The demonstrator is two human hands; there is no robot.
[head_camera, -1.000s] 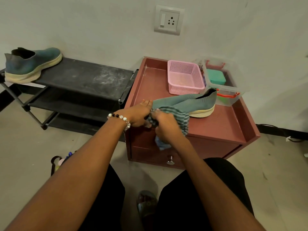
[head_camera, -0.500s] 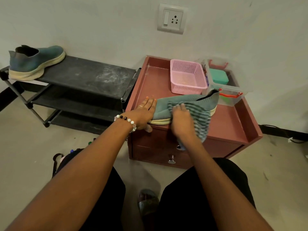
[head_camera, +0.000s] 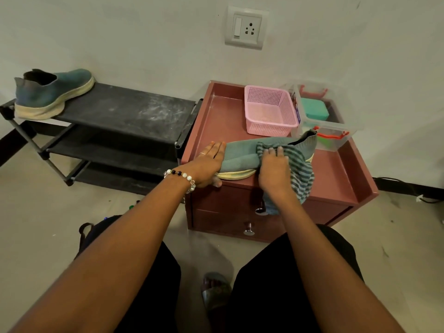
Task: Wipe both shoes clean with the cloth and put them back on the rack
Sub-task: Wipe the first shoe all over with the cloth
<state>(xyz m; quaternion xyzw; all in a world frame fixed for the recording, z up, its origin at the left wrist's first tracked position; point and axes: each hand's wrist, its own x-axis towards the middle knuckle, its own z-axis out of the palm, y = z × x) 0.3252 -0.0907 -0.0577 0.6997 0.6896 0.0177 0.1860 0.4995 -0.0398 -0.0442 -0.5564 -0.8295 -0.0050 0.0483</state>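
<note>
A teal knit shoe with a cream sole lies on the red-brown cabinet top, toe pointing left. My left hand rests flat over the toe with straight fingers, holding the shoe down. My right hand presses a striped grey-teal cloth against the shoe's side near the heel; the cloth hangs over the cabinet's front edge. The second teal shoe stands on the left end of the black rack's top shelf.
A pink mesh basket and a clear box with a teal item stand at the back of the cabinet. Two drawer knobs face me. A wall socket is above. A dark bag lies on the floor at left.
The shoe went from held up at the toe to lying flat on the cabinet. My left hand opened over the toe, and my right hand slid the cloth rightward along the shoe toward the heel.
</note>
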